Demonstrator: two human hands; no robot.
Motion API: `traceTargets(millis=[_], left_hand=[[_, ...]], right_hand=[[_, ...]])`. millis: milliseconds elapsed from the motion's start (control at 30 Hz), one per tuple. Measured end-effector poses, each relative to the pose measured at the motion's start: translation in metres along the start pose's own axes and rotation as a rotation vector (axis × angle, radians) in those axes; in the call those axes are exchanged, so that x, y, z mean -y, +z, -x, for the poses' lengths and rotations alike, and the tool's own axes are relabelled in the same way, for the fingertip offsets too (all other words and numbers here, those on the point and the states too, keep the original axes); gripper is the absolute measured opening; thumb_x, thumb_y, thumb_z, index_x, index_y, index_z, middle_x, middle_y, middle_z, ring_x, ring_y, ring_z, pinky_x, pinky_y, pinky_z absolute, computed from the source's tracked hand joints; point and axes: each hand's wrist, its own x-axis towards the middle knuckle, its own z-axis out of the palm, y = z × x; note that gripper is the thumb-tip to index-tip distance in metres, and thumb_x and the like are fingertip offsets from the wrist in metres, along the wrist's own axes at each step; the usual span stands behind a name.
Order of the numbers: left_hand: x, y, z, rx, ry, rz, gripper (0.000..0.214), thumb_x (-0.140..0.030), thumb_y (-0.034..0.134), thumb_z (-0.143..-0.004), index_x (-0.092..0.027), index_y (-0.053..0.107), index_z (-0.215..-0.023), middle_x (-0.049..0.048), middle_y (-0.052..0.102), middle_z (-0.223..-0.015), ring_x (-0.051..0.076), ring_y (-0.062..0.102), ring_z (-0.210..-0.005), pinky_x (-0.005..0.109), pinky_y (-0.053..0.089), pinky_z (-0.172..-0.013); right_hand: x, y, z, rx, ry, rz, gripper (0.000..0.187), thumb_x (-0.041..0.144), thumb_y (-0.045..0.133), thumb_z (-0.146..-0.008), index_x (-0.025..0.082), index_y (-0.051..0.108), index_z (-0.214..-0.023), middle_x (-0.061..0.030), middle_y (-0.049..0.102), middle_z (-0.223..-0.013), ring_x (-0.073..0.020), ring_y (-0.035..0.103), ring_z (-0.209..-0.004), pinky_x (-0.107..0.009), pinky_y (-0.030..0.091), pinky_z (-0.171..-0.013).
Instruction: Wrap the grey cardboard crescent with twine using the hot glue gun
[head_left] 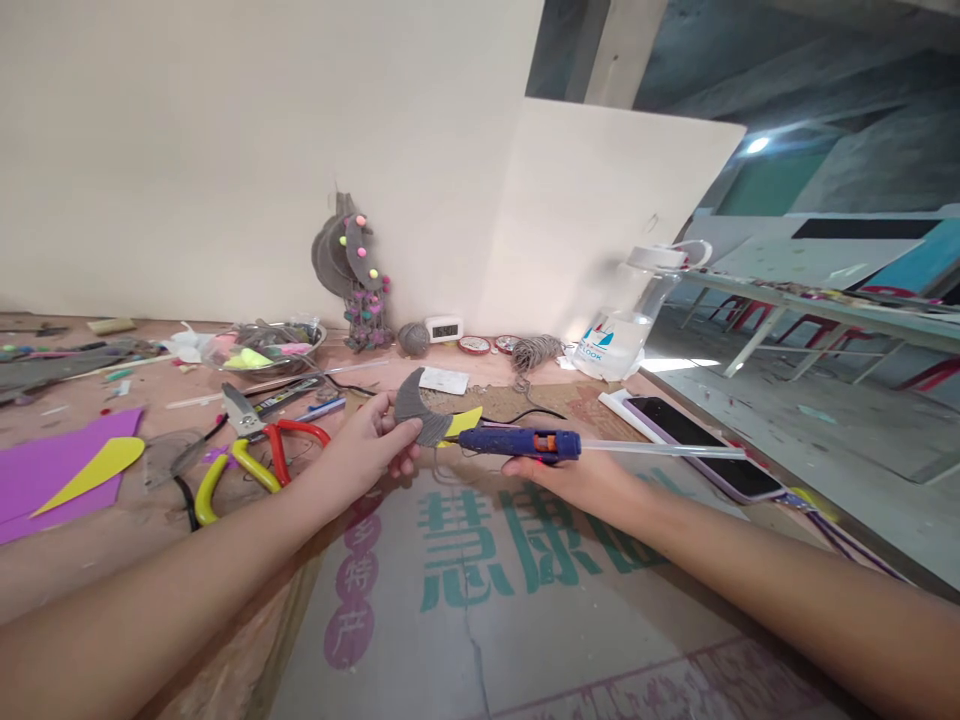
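Note:
Between the fingers of my left hand (381,437) is a crescent shape (421,408), its larger part wrapped in grey yarn and its right end showing bare yellow (466,421). My right hand (559,474) grips a blue hot glue gun (517,442) from below, its nozzle pointing left and touching or very close to the crescent where grey meets yellow. A clear glue stick (660,449) sticks out of the gun's back end. Grey yarn hangs beneath the crescent, partly hidden by my fingers.
Scissors with red and yellow handles (238,470) and purple sheets (67,480) lie at left. A bowl of scraps (262,345), a grey yarn skein (536,352) and a water bottle (619,320) stand behind. A phone (705,445) lies at right; printed cardboard (390,640) is under my hands.

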Motion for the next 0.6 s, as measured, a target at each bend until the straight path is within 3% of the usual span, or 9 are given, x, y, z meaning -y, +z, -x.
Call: traceTargets(millis=[433, 600], left_hand=[[0.0035, -0.0014, -0.0003, 0.024, 0.017, 0.008, 0.028, -0.036, 0.058, -0.075, -0.02, 0.044, -0.094, -0.0065, 0.054, -0.055, 0.007, 0.049, -0.04, 0.016, 0.039, -0.039], [0.0018, -0.0003, 0.001, 0.017, 0.033, -0.004, 0.03, -0.036, 0.057, -0.075, -0.02, 0.044, -0.096, -0.0062, 0.055, -0.056, 0.007, 0.05, -0.042, 0.017, 0.04, -0.041]], right_hand=[[-0.0051, -0.0026, -0.002, -0.037, 0.08, -0.009, 0.03, 0.047, 0.062, -0.07, 0.019, 0.056, -0.078, 0.0022, 0.053, -0.064, -0.012, 0.048, -0.058, -0.022, 0.035, -0.05], [-0.0054, -0.0037, -0.0025, -0.039, 0.031, -0.027, 0.028, 0.047, 0.061, -0.071, 0.02, 0.057, -0.078, 0.0023, 0.053, -0.063, -0.0121, 0.049, -0.059, -0.024, 0.036, -0.053]])
